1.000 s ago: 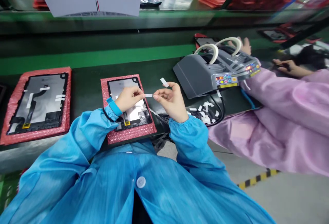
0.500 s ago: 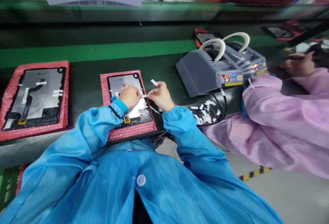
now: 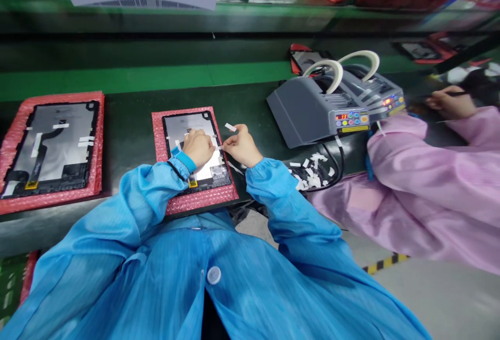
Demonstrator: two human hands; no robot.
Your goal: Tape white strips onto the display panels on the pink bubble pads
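Observation:
A tablet screen assembly lies back side up on a pink bubble-wrap sheet in front of me. My left hand rests over its middle, fingers curled and pressing at one end of a short white tape strip. At the screen's right edge, my right hand pinches the other end of that strip between thumb and fingertip. A second piece of white tape sticks up from a finger of the right hand. Part of the screen is hidden beneath my left hand.
Another screen assembly with tape strips lies on pink bubble wrap at left. Two grey tape dispensers stand at right, near scattered white tape scraps and a black cable. A co-worker's pink sleeve reaches in beside them.
Both hands have come down onto the screen with the strip, the right hand shifting left to its edge. The co-worker's hand has moved off the dispensers.

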